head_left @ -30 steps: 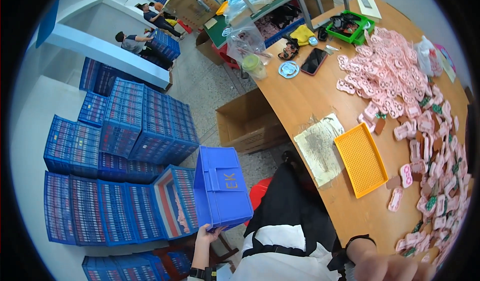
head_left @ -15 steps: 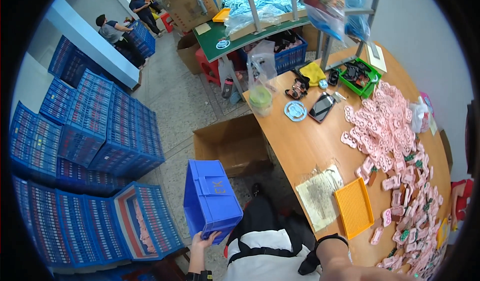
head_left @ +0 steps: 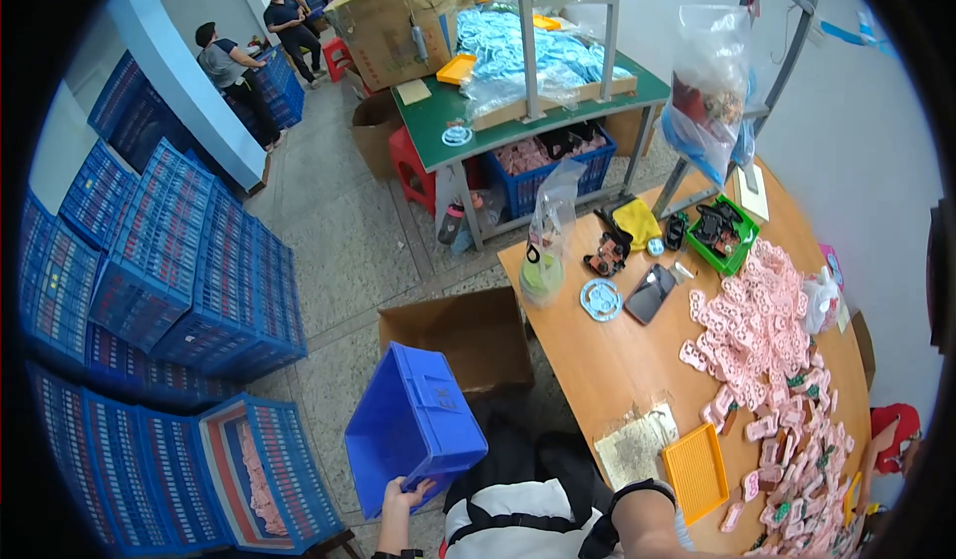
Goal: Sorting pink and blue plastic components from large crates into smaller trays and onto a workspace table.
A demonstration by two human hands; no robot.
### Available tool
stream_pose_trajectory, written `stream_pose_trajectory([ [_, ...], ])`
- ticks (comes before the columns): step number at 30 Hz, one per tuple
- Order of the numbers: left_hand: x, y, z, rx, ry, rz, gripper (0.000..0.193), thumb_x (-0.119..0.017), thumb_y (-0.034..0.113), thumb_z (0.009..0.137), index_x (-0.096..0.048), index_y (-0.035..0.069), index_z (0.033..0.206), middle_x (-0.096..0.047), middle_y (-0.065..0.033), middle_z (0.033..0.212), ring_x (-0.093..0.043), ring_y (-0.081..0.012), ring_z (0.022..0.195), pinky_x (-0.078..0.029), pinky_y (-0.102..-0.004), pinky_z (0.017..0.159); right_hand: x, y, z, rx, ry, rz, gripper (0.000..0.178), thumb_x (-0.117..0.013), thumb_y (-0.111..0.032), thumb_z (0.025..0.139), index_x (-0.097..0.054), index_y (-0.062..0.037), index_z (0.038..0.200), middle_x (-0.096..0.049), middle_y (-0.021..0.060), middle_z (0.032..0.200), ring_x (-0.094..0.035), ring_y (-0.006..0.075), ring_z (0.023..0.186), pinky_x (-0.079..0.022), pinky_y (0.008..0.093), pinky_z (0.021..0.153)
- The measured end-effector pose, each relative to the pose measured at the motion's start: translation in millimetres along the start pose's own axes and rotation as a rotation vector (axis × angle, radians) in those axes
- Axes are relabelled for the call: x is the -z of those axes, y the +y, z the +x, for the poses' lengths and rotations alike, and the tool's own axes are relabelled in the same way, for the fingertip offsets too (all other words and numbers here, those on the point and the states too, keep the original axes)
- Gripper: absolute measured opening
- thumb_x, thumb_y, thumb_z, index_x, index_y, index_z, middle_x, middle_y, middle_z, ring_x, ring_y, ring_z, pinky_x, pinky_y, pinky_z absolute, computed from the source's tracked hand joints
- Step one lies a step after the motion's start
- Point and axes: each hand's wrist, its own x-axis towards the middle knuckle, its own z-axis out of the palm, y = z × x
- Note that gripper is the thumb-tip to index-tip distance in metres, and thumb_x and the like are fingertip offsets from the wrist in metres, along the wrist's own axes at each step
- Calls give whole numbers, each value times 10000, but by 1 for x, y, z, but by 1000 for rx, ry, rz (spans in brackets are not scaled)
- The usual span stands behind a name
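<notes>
Flanking the table (head_left: 597, 370), off its left edge, an open carton (head_left: 458, 335) stands behind the bin (head_left: 448, 415), which is held clear of the table. Over the last second the bin has turned to show more of its mouth (the view shifted too); handling seems under way, with nothing set down. Its mouth faces left, its long axis roughly following the table's left edge. The left hand (head_left: 400, 502) curls its fingers round the near rim; the right hand's fingers are out of sight, so I cannot tell their state.

We extend our left forearm (head_left: 394, 534) upright from below, our left hand (head_left: 406, 494) gripping with curled fingers; our right forearm (head_left: 647, 519) angles downward, right hand out of sight.
</notes>
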Motion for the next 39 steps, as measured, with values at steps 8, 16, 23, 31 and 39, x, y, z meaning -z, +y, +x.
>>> stream_pose_trajectory([
  [8,40,-2,41,159,-156,-178,546,-384,118,772,-387,-114,1267,-263,-366,1361,-245,-517,1281,-500,-498,872,-11,31,0,-12,-113,144,266,-598,-43,840,-599,-213,1045,-467,-130,1160,-469,158,700,-292,298,573],
  [16,117,33,91,160,-283,-282,519,-408,198,840,-397,-47,1297,-255,-317,1397,-279,-463,1294,-537,-426,799,-51,71,5,99,-26,203,346,-595,1,813,-590,-214,1084,-425,-83,1224,-465,188,815,-320,351,666],
  [23,43,-107,-144,-649,-332,491,345,-594,95,784,-531,54,1120,-607,-60,831,-579,-146,636,-452,-244,496,-46,117,1,-37,-153,339,363,-617,-3,773,-591,-198,1079,-431,-84,1208,-462,190,814,-285,364,643],
  [31,48,-109,-108,-563,-117,205,285,-540,199,864,-510,68,1116,-508,-106,946,-500,-227,801,-499,-317,590,-29,140,31,-69,-144,422,359,-624,-32,751,-576,-196,1066,-424,-75,1220,-447,204,855,-274,384,660],
  [39,199,-129,71,-195,-484,-817,560,-452,289,819,-400,44,1320,-264,-287,1388,-302,-463,1267,-558,-423,755,2,177,48,-117,-266,736,369,-643,-37,737,-573,-199,1062,-426,-80,1196,-448,197,829,-263,358,654],
])
